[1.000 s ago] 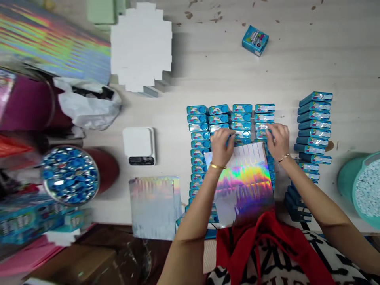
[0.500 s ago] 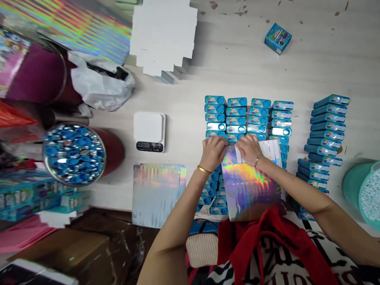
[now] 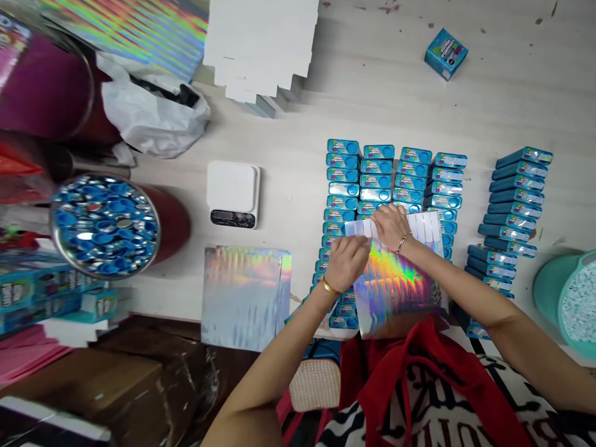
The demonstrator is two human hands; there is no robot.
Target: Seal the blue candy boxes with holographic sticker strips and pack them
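A shiny rainbow-silver sheet [image 3: 395, 279], cut into strips near its top edge, lies against the rows of blue tins [image 3: 376, 166] in front of my body. My right hand [image 3: 392, 226] is closed on the sheet's upper edge, fingers bent over it. Lower and to the left, my left hand [image 3: 345, 264] is curled over the sheet's left edge with fingertips pressed together; whatever they pinch is hidden. Small bright labels show on the ends of tins in the right-hand column [image 3: 449, 160].
More silver sheets [image 3: 246, 298] lie left, below a white scale [image 3: 233, 192]. A bucket of blue-and-silver pieces [image 3: 105, 226] stands far left, a green tub of pale pellets [image 3: 554, 298] far right. Stacked white card [image 3: 261, 43] and a blue box [image 3: 446, 54] are behind.
My left hand has moved down along the sheet's left edge, away from the right hand. My right hand stays at the top edge. The view has shifted slightly.
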